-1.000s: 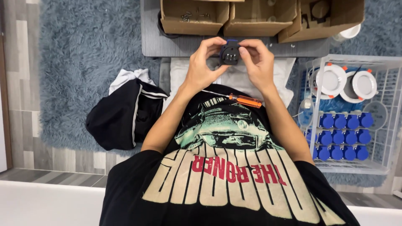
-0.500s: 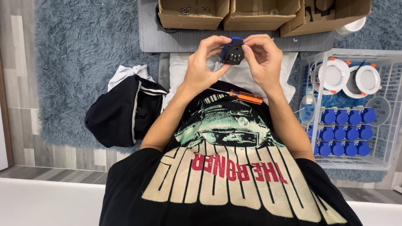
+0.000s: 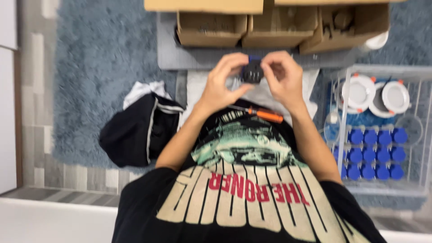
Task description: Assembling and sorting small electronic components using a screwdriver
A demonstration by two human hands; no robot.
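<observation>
Small dark part with blue end (image 3: pixel 252 71), blurred and largely covered by fingers of left hand (image 3: pixel 221 83) and right hand (image 3: pixel 282 76), kind indeterminate; cardboard boxes (image 3: pixel 211 28) cut by top edge; wire rack (image 3: pixel 423 135) cut at right edge; whole frame motion-blurred.

left hand (image 3: pixel 220 85) raised, fingers curled inward | right hand (image 3: pixel 281 76) mirrors it (fingertips nearly meeting) | forearms converge, elbows bent

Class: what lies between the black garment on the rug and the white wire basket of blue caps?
In the head view, between black garment and basket: the person's forearms and an orange-handled screwdriver.
</observation>
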